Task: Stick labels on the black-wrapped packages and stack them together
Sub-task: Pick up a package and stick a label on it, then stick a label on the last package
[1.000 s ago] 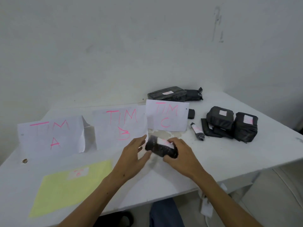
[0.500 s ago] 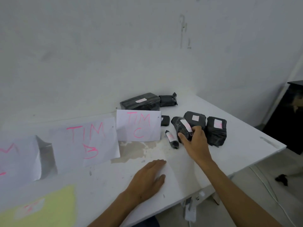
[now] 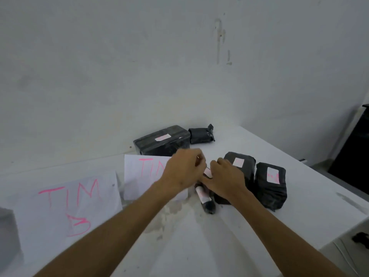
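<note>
Both my hands meet just right of the frame's centre, over the cluster of black packages on the white table (image 3: 249,246). My right hand (image 3: 225,181) lies over the package (image 3: 221,199) I am setting into the group, fingers curled down onto it, so I count that as a grip on it, though most of the package is hidden under my palm. My left hand (image 3: 184,169) comes in from the left with fingers bent toward the white label (image 3: 208,173) showing between the two hands; whether it pinches the label or only presses it I cannot tell. To do this well I should smooth the label flat from one edge so it does not lift, keep the package pressed steady, and seat it snug against the labelled pack (image 3: 242,166) behind it, with the next pack (image 3: 271,188) to its right. The small roll (image 3: 205,200) lies just below my hands, touching or nearly so; I should mind not to knock it. The big box (image 3: 161,141) and a small bundle (image 3: 201,133) sit farther up. The paper sign (image 3: 139,176) stands at left, partly behind my wrist.
</note>
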